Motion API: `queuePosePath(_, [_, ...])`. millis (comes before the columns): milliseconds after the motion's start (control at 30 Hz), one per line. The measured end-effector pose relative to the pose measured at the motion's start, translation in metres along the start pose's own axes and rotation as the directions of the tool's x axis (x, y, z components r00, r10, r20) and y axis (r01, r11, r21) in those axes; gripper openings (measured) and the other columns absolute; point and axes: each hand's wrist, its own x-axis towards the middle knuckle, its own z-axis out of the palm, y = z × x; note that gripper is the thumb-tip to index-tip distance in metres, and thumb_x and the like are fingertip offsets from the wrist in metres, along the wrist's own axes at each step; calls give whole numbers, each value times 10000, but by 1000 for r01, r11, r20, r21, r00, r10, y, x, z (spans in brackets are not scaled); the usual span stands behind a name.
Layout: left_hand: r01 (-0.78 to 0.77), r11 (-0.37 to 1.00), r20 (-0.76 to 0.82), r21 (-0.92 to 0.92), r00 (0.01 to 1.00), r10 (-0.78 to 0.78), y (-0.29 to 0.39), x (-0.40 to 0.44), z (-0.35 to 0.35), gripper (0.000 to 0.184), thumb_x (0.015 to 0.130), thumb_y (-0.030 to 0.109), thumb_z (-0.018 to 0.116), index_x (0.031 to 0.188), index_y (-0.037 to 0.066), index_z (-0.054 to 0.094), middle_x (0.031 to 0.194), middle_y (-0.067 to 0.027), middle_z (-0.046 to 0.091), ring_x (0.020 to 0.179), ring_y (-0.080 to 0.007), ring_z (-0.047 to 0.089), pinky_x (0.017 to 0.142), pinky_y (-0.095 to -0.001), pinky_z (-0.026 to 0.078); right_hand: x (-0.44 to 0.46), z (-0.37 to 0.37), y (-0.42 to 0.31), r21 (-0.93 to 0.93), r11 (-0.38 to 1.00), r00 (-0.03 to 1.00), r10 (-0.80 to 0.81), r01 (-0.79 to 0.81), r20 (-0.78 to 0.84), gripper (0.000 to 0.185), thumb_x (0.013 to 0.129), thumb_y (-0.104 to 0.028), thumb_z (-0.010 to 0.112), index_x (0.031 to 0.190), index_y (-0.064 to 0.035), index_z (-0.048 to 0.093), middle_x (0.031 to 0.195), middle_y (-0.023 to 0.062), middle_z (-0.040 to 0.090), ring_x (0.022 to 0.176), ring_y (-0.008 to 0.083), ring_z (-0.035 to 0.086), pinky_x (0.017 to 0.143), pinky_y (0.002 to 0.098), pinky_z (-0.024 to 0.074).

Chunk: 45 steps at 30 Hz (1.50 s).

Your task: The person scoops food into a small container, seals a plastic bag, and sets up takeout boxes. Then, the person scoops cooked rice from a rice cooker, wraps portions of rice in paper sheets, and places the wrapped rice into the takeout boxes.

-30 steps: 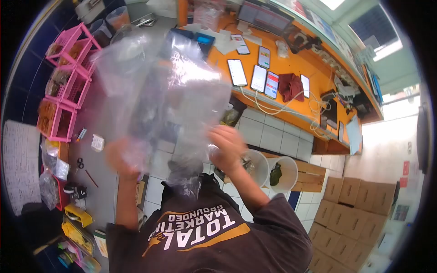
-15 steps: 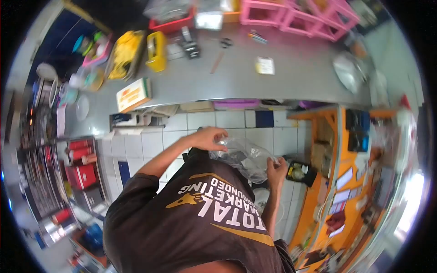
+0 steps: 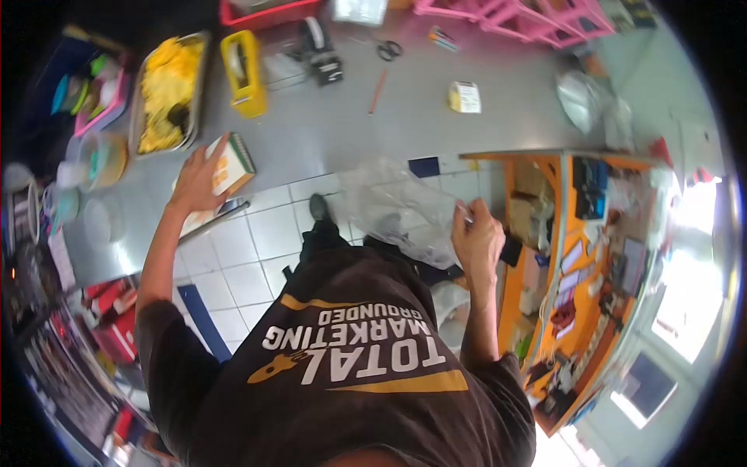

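Note:
A clear plastic bag [image 3: 397, 206] hangs over the tiled floor, its right edge pinched in my right hand [image 3: 478, 237]. My left hand [image 3: 198, 183] lies with its fingers spread on a white and orange box or book [image 3: 232, 167] with a green edge, at the front edge of the grey counter [image 3: 311, 140]. Behind it stands a metal tray [image 3: 200, 86] of yellow food or material, with a dark object at its lower end. A yellow tape dispenser [image 3: 247, 86] is to the right of the tray.
Scissors [image 3: 389, 50], a thin reddish stick [image 3: 378, 92] and a small white and yellow box [image 3: 465, 97] lie on the counter. Pink baskets [image 3: 513, 22] line its back. An orange shelf desk [image 3: 572, 233] with phones stands at the right.
My left hand has let go of the bag side and moved left onto the box or book. My right hand still holds the bag, which hangs spread out. The view has shifted towards the counter.

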Motion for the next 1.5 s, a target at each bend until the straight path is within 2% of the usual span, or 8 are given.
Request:
queuePosePath(500, [-12,706,354,-708,859,369,281,-3,-66,1076,753,320,787,1607,91,175,1231,-180,549,1154,-350,546,1038,-414,414,2,-84,-33,424,731,843,-497,535,-207,186,867,-136,736,845,-78,561,703,93,639,511,277,604,474,348,451])
queuePosePath(767, [29,-537,256,-843,900,-353,360,71,11,439,918,353,674,1251,101,539,1071,-48,605,1001,-187,618,866,-344,524,0,-53,60,533,719,833,-551,446,47,209,815,-103,762,840,-63,559,721,74,610,534,284,600,470,371,472])
queuePosePath(867, [-149,-470,144,-870,835,-531,394,97,14,394,923,370,665,1191,101,561,1010,-35,617,967,-173,629,855,-365,527,1,-50,83,919,329,716,-694,218,79,179,895,-158,674,842,-27,565,770,134,620,589,343,628,502,416,481])
queuePosePath(1000, [-257,-531,99,-807,829,-551,415,122,-2,409,919,386,667,1201,110,558,1017,-34,614,962,-178,632,865,-361,523,12,-11,113,580,762,773,-543,289,328,170,906,-180,629,900,-16,585,815,199,644,724,387,662,617,472,533])
queuePosePath(1100, [-302,-608,130,-734,816,-563,412,155,10,463,902,374,700,1235,94,541,1022,-52,610,983,-211,630,882,-367,520,14,19,100,851,405,492,-845,333,210,206,914,-188,627,885,14,599,844,211,642,786,417,658,702,491,533])
queuePosePath(1300, [130,612,-403,-780,644,-651,369,182,54,915,845,316,768,1538,19,249,1132,-150,606,1021,-323,604,899,-423,511,77,-48,72,948,274,265,-938,161,226,229,936,-196,635,892,28,618,854,215,643,816,407,659,723,457,527])
queuePosePath(1433, [245,955,-264,-168,922,-283,373,178,51,1038,744,535,775,1550,78,308,1355,-203,535,1198,-464,515,952,-498,439,121,-45,29,720,620,837,-537,310,102,264,882,-264,697,896,-7,638,843,159,671,834,329,662,764,460,527])
queuePosePath(1500, [-227,510,-345,-830,927,-149,373,187,66,917,781,537,738,1514,111,388,1350,-191,544,1211,-449,518,965,-495,434,157,-6,4,501,695,856,-444,516,-266,211,856,-217,708,878,-28,617,800,126,647,830,326,649,791,473,515])
